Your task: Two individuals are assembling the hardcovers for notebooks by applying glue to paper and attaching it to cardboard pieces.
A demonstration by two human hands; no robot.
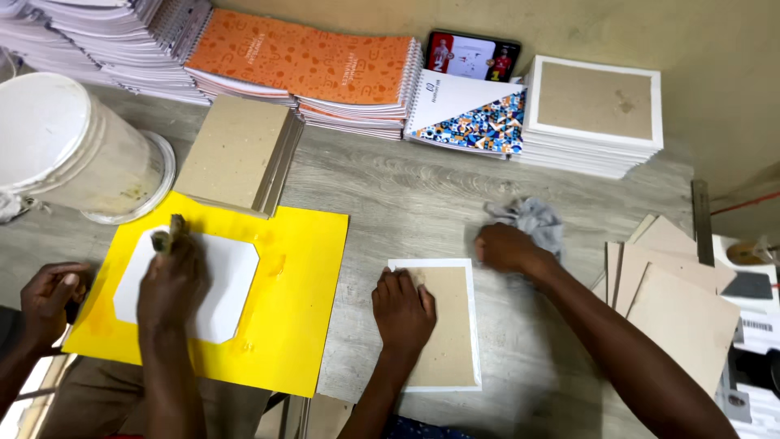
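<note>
Grey wood-grain surface (390, 195): carries all items.

Yellow paper sheet (301, 268), at 9 o'clock of the person: a co-worker's hand (171, 280) works a small brush over a white cut-corner sheet lying on it. The yellow sheet shows wet smears.

White plastic bucket (73, 154), at 10 o'clock, stands just beyond the yellow sheet.

Brown card panel with a white paper border (451, 333), directly ahead at 12 o'clock, lies flat on the surface.

Left hand (402, 313): flat and open, fingers together, pressing the panel's left part.

Right hand (505, 248): closed on a grey crumpled cloth (536, 218), at 1 o'clock of the panel and touching its upper right corner.

Risk, as judged: uneven pressure could let the panel slide and the white border crease or lift. Adhesive on the cloth or fingers could mark the brown face. The wet yellow sheet lies near enough to soil a stray sleeve.
</note>
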